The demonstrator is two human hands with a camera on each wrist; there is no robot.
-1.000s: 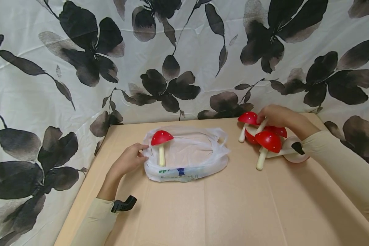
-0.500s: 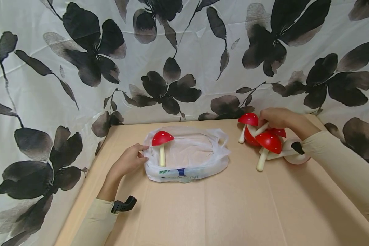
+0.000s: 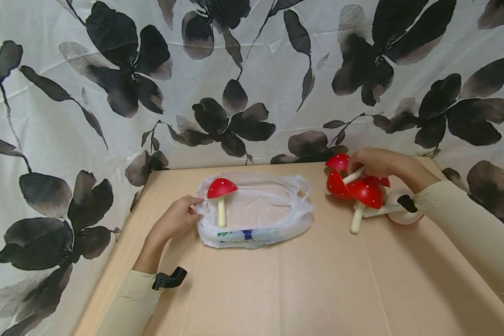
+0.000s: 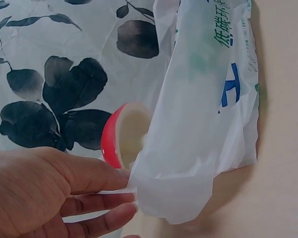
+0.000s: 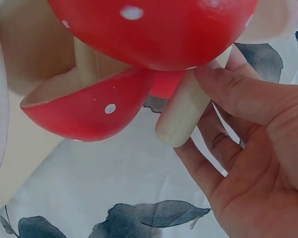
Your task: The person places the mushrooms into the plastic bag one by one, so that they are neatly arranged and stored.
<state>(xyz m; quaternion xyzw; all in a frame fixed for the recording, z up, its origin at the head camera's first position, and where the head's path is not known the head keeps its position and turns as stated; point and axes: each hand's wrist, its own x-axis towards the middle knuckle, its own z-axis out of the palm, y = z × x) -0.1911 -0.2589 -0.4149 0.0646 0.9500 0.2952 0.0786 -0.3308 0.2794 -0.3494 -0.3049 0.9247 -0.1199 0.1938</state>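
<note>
A white plastic bag (image 3: pixel 264 238) lies spread on the table, with one toy mushroom (image 3: pixel 221 189) resting in its opening, red cap away from me. At the bag's left edge my left hand (image 3: pixel 178 217) pinches the thin plastic between thumb and fingers. Over on the right, several red-capped mushrooms with white dots are heaped together. My right hand (image 3: pixel 375 162) grips the pale stem (image 5: pixel 184 109) of one mushroom (image 3: pixel 338 185), whose cap points to the left. A front mushroom (image 3: pixel 366 193) lies with its stem towards me. The right hand hides part of the heap.
A mushroom with a pale underside (image 3: pixel 405 217) lies by the right sleeve. Behind the tabletop (image 3: pixel 277 289) hangs a white cloth (image 3: pixel 252 149) with dark flowers. Each wrist wears a black strap or device (image 3: pixel 170 279).
The mushroom in my right hand has shifted slightly left and towards me, its cap now covering more of the one behind. My left hand and the bag have stayed put.
</note>
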